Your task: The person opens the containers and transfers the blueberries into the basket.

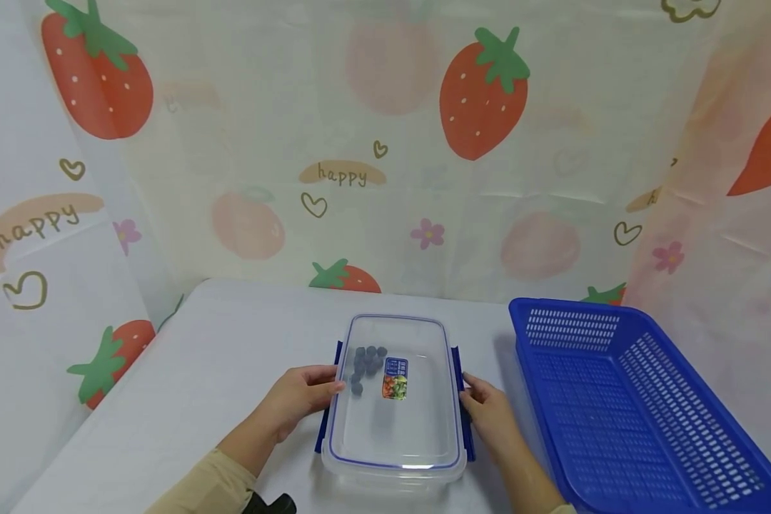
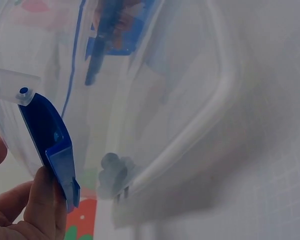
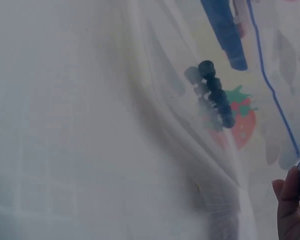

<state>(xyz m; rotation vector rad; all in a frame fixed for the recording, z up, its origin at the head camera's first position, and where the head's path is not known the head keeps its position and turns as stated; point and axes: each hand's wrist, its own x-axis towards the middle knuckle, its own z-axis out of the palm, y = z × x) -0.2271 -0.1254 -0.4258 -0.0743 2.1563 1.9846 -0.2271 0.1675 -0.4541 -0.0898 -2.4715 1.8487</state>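
Note:
A clear food container [image 1: 417, 435] with a blue-lined lid stands on the white table. Inside, toward its left side, lie several dark round berries that look like blueberries [image 1: 370, 363]. My left hand [image 1: 298, 400] grips the left edge, thumb at the lid's rim. In the left wrist view, its fingers [image 2: 40, 195] touch the blue side latch [image 2: 45, 127], which tilts outward from its hinge. My right hand [image 1: 491, 414] holds the opposite edge at the right latch [image 1: 467, 435]. The right wrist view shows only part of that hand [image 3: 291, 205], fingertips against blue plastic.
A large blue perforated basket [image 1: 617, 407] stands to the right, close to my right forearm. Behind the white table [image 1: 231, 321] hangs a strawberry-print curtain [image 1: 373, 235]. A black object [image 1: 273, 504] shows by my left sleeve.

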